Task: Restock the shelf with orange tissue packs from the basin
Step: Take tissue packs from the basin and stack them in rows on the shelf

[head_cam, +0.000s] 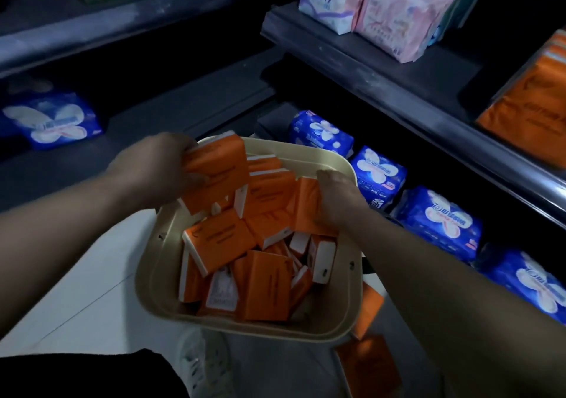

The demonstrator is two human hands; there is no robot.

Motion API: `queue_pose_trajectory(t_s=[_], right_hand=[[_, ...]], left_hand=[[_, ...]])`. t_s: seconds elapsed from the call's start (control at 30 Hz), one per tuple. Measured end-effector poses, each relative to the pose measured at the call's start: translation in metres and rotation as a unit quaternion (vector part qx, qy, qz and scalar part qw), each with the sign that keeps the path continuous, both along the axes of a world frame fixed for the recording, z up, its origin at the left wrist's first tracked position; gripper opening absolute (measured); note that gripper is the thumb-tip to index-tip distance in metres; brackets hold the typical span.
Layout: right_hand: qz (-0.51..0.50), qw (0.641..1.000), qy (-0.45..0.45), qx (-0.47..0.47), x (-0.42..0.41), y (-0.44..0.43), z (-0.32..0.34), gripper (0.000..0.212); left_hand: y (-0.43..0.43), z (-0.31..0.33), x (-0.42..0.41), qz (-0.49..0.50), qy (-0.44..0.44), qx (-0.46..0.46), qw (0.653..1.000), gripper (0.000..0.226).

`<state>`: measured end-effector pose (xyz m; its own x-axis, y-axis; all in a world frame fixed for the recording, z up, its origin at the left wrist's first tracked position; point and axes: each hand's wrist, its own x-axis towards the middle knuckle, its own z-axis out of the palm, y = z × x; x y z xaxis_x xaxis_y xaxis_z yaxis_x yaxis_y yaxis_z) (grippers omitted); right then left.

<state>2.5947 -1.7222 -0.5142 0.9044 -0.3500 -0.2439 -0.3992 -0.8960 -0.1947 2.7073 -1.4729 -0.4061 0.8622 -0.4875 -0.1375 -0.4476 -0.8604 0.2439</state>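
Orange tissue packs (266, 287) lie jumbled in a beige basin (245, 331), some flat, some on edge. At the basin's far left rim, the left hand (153, 170) holds a raised pack (217, 177) clear of the heap. Its grip pinches the pack's left end, and the pack's long side slants down toward the basin's middle. By the basin's right wall, the right hand (340, 195) curls its fingers over a second pack (306, 210) standing on edge. The thumb is hidden, so the firmness of that grip is unclear. Up and to the right of the basin, a dark shelf (428, 115) carries an orange stack (533, 112). The right hand is nearer to it. Blue packs (376, 170) sit just right of the basin.
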Motion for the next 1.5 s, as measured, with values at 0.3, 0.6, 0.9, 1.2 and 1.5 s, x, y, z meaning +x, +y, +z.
queue_pose_trajectory(t_s=[0.3, 0.6, 0.9, 1.2, 1.5], right_hand=[[0.019, 0.998, 0.045, -0.03, 0.011, -0.001, -0.008, 0.057], [-0.03, 0.971, -0.112, 0.209, -0.035, -0.018, 0.068, 0.041], [-0.085, 0.938, -0.283, 0.181, -0.131, -0.062, 0.188, 0.082], [-0.302, 0.86, -0.393, 0.12, -0.274, -0.132, 0.276, 0.056], [-0.458, 0.7, -0.518, 0.179, -0.394, -0.223, 0.278, 0.041]], left_hand=[[0.01, -0.008, 0.015, 0.017, 0.017, -0.008, 1.0, 0.035], [-0.021, 0.027, -0.008, -0.023, -0.001, -0.063, 0.998, 0.03], [-0.105, 0.099, -0.067, -0.067, -0.015, -0.183, 0.981, 0.03], [-0.207, 0.159, -0.162, -0.162, -0.006, -0.28, 0.946, 0.035], [-0.346, 0.185, -0.267, -0.267, 0.087, -0.346, 0.895, 0.028]])
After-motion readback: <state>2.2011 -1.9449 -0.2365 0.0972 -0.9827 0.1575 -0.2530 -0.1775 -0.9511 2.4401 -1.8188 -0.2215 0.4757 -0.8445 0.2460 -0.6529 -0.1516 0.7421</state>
